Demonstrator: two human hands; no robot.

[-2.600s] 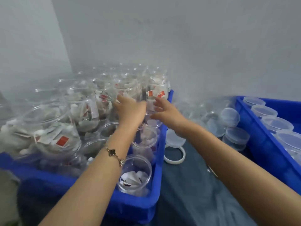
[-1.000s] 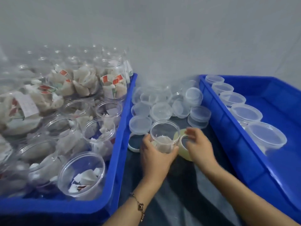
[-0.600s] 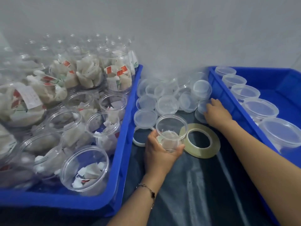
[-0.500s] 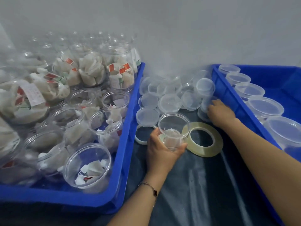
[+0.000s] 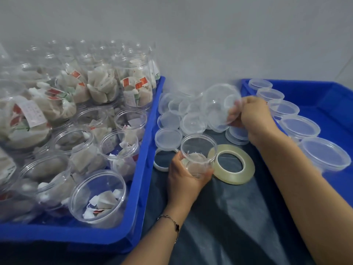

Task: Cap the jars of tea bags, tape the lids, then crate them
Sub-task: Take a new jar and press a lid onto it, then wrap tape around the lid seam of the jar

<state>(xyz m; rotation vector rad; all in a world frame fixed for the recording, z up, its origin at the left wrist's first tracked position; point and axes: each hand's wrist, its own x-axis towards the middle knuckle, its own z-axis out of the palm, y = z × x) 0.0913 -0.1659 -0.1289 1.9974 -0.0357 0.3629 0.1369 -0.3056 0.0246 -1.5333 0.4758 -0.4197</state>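
- Between the two blue crates, on the dark sheet, the left hand (image 5: pixel 188 176) wraps its fingers round an open jar (image 5: pixel 197 155), standing upright with a few tea bags at the bottom
- Over to the right and farther off, the right hand (image 5: pixel 250 116) pinches a clear lid (image 5: pixel 219 104) by its edge, lifted and tilted above the heap of loose lids (image 5: pixel 183 119); it's blurred, so exactly how the fingertips sit on the rim I can't tell
- So this looks like the capping step: lid picked, jar steadied, the two not yet together
- Next move, by my reckoning: swing that lid left and nearer, level it over the jar's mouth, seat it square, while the left hand keeps the jar from sliding or turning
- Tape roll (image 5: pixel 232 163) lies flat, touching or just beside the jar on its right, handy for sealing the lid afterwards
- Left crate (image 5: pixel 147 169) is packed with uncapped jars of tea bags, stacked higher toward the far end, so plenty of work is left
- Right crate (image 5: pixel 315 96) holds a row of capped jars (image 5: pixel 299 129) along its left wall, and that's where I'd expect this one to go once it's taped
- Watch for a tilted lid catching on the rim and cross-seating
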